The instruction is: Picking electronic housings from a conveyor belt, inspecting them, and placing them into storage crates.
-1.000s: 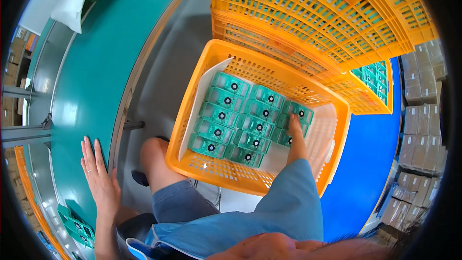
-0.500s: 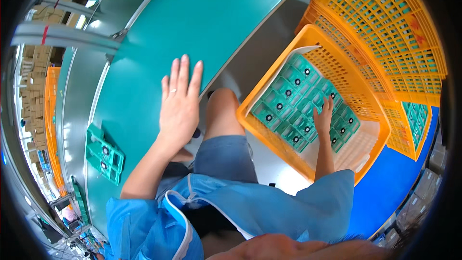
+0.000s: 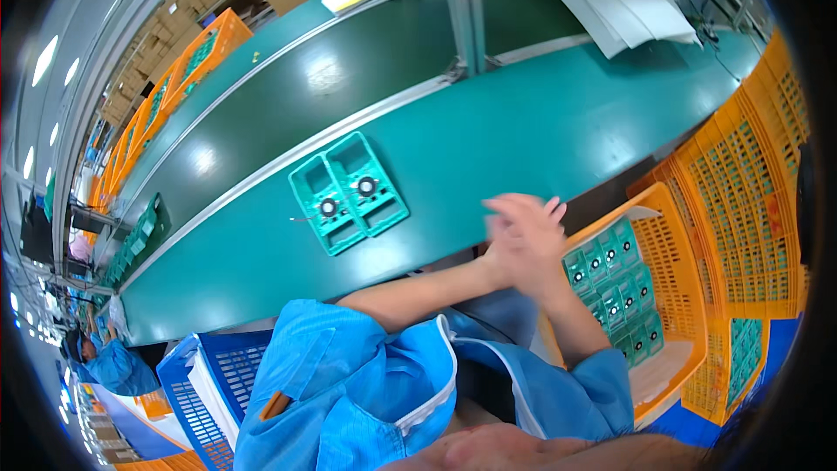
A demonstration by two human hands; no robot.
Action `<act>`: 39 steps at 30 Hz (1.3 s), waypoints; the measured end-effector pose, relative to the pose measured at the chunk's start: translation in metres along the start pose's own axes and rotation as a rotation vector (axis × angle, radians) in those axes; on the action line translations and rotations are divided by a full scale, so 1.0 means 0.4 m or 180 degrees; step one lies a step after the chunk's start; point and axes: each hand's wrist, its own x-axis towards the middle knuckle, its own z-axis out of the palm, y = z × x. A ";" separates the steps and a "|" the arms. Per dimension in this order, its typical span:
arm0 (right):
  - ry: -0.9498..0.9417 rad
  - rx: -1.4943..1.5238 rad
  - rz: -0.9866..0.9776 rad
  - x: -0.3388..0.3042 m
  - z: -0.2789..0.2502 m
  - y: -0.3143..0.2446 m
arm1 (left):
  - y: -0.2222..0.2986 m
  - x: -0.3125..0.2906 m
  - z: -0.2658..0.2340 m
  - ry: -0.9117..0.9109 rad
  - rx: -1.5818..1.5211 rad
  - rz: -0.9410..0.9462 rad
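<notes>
In front of my body, near the table's front edge, my two hands cross and overlap, smeared by motion. My right hand (image 3: 536,249) lies over the left, its blurred fingers stretched toward the upper left. Much of my left hand (image 3: 500,263) is hidden behind it, with outstretched fingertips showing past the right hand. I see nothing held in either. Left of them, apart from both hands, a pair of green plastic trays (image 3: 384,214) lies on the green table (image 3: 462,157). Each bears a round black part with a white centre, and a thin wire sticks out at the left.
An orange crate (image 3: 680,296) at the right holds rows of similar green trays (image 3: 615,301). Stacked orange crates (image 3: 741,174) stand beyond it. White sheets (image 3: 610,0) lie at the back. A metal post (image 3: 464,17) rises behind the table. A blue crate (image 3: 235,366) stands at lower left.
My view has swung left. My right hand has left the trays in the orange crate, and my left has lifted off the table; the two have come together.
</notes>
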 end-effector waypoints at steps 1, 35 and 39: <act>-0.0326 0.0593 -0.0180 0.033 0.068 -0.062 | -0.004 -0.044 -0.004 -0.0047 0.0009 -0.0042; -0.2187 -0.2528 0.3731 -1.093 -0.657 0.596 | -0.069 0.123 -0.117 -0.0743 0.0115 -0.0568; -0.2741 -0.2232 0.4073 -1.296 -0.584 0.620 | -0.059 0.133 -0.106 -0.0804 0.0202 -0.0687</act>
